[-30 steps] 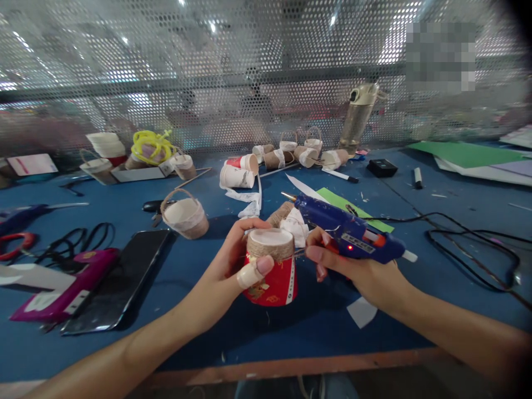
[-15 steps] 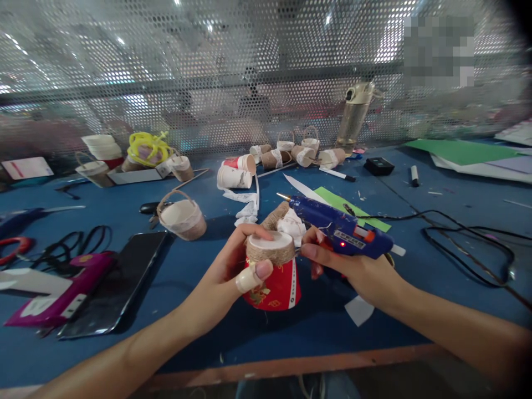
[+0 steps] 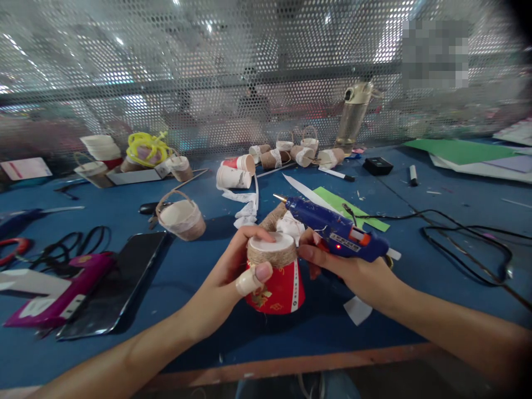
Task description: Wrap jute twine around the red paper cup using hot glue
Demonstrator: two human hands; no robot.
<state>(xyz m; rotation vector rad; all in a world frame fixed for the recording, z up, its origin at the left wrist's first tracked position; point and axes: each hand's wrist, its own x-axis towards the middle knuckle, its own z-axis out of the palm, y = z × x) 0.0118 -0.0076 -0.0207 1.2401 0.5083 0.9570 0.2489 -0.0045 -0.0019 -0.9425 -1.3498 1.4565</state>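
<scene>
My left hand (image 3: pixel 239 271) is closed around a red paper cup (image 3: pixel 279 291) turned upside down, its white base facing up. Jute twine (image 3: pixel 276 257) is wound in a band round the cup's base end. A wrapping covers the left thumb. In my right hand (image 3: pixel 353 266) is a blue hot glue gun (image 3: pixel 332 227) with a red light lit. Its metal nozzle points left, above and behind the cup. The right fingers are close to the cup's right side; whether they hold the twine I cannot make out. A twine roll (image 3: pixel 273 217) lies just behind the cup.
A small twine basket (image 3: pixel 183 219) stands left, near a phone (image 3: pixel 116 282) and a purple packet (image 3: pixel 68 291). More little baskets (image 3: pixel 276 159), paper cups (image 3: pixel 235 177) and a bottle (image 3: pixel 353 119) line the back. The glue gun's black cord (image 3: pixel 453 227) loops at right.
The glue gun has shifted slightly left and down in my right hand. The cup has tipped a little, and my left hand keeps its hold.
</scene>
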